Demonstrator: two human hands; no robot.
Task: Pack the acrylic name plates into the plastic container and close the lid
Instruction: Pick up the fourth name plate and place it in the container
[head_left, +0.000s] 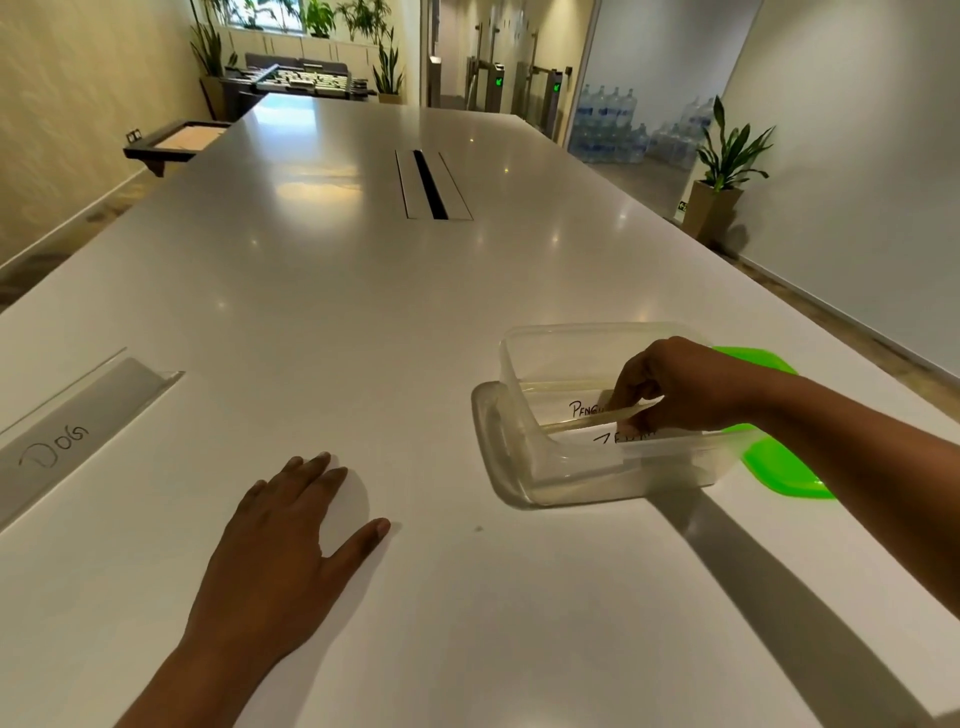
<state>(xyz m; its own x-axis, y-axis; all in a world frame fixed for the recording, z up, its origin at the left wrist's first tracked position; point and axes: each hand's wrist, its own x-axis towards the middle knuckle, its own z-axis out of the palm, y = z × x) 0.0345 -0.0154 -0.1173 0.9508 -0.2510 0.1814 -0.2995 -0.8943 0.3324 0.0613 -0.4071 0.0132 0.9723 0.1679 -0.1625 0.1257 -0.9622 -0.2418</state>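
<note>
We count three acrylic name plates, one container and one lid. The Dog plate (78, 426) lies on the table (363, 312) at the left, well apart from the others. It is a long clear strip with a bent edge and handwritten letters. The other two stand inside the container (550, 345) at the right: the Pengu plate (582, 408) farther, the Ze plate (608, 439) nearer, both with white paper.

The container is a transparent plastic box with rounded corners, not covered. The lid (779, 470) is bright green and flat. It lies on the table just right of the container, partly hidden by it and by the forearm.

The right hand (675, 387) reaches into the container with curled fingers. It pinches the upper edge of the Ze plate and hides the ends of both words. The left hand (291, 540) rests flat on the glossy white table, fingers straight and spread, holding nothing.

Far on the table is a dark cable slot (431, 184). A potted plant (727, 156) stands at the far right.
</note>
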